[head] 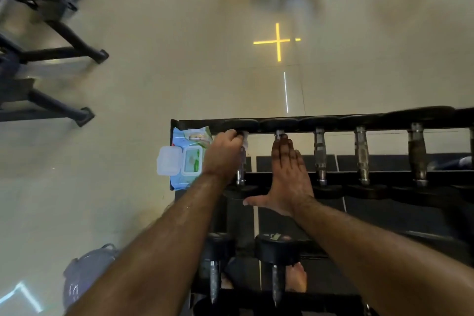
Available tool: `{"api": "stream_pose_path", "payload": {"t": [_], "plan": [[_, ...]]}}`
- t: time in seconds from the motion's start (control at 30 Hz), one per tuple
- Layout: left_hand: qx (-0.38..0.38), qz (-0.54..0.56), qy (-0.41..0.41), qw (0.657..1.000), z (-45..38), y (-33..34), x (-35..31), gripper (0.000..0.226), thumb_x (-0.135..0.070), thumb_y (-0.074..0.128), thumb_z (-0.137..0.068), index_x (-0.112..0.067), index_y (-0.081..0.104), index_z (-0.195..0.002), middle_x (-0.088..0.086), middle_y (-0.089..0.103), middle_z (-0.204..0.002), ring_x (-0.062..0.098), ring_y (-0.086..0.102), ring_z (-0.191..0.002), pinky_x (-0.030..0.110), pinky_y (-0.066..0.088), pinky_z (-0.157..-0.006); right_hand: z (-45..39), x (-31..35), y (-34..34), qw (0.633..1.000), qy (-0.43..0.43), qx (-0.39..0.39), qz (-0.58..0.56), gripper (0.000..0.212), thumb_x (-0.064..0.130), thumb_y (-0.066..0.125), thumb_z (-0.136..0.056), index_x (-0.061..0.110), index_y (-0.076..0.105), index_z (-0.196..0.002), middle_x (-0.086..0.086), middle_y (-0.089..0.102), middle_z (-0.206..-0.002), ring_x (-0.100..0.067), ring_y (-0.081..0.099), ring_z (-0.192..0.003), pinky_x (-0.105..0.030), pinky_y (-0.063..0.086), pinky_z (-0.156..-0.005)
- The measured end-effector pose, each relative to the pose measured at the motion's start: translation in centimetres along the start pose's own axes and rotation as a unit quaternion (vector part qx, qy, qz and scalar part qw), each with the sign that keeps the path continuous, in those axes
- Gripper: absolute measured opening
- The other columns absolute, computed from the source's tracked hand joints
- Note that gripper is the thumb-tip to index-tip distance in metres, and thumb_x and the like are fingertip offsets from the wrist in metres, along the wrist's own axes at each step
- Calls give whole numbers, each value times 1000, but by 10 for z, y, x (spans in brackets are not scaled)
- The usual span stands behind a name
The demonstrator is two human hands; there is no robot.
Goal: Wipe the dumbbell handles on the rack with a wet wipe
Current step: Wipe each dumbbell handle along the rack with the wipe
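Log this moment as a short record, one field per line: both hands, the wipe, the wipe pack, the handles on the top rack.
left hand: grips a white wet wipe around the far end of the first dumbbell handle
right hand: flat, fingers straight, resting along the second handle
wipe pack: on the rack's left end, lid flipped open
other top-rack handles: at least three more to the right, untouched, nearest one
lower rack: two more dumbbells visible

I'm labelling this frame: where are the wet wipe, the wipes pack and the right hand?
wet wipe (245, 139), head view, white fold beside the fingers.
wipes pack (191, 159), head view, its lid opening.
right hand (289, 182), head view, its back.
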State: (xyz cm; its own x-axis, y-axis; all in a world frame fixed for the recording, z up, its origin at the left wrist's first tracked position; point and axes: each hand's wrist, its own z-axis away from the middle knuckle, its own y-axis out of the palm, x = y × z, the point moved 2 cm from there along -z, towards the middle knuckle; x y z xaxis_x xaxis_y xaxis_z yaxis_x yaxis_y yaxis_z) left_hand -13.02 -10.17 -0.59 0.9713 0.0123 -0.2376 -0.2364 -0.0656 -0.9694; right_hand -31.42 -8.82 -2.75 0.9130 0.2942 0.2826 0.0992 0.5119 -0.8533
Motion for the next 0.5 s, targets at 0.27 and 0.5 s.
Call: {"api": "stream_pose_path", "payload": {"t": [0.27,0.5], "plan": [[203,-28,168,964,43,2,2,35,-32,75,-93,-21,71,-126,2,61,-124,17,62,-110,34,56,-95,-3,8,-8,999,17,46,19,177,110,54,-48,8,-46,-152,-13,-57,-157,-32,-42,-153,-51,-6,-134],[62,-26,89,994,-3,-5,-2,31,-5,73,-91,-10,72,-122,6,61,-118,21,62,-100,36,61,-85,1,19,-11,998,41,46,-11,186,112,57,-37,9,-48,-151,-10,-62,-153,-31,-45,-152,-49,-11,-133]]}}
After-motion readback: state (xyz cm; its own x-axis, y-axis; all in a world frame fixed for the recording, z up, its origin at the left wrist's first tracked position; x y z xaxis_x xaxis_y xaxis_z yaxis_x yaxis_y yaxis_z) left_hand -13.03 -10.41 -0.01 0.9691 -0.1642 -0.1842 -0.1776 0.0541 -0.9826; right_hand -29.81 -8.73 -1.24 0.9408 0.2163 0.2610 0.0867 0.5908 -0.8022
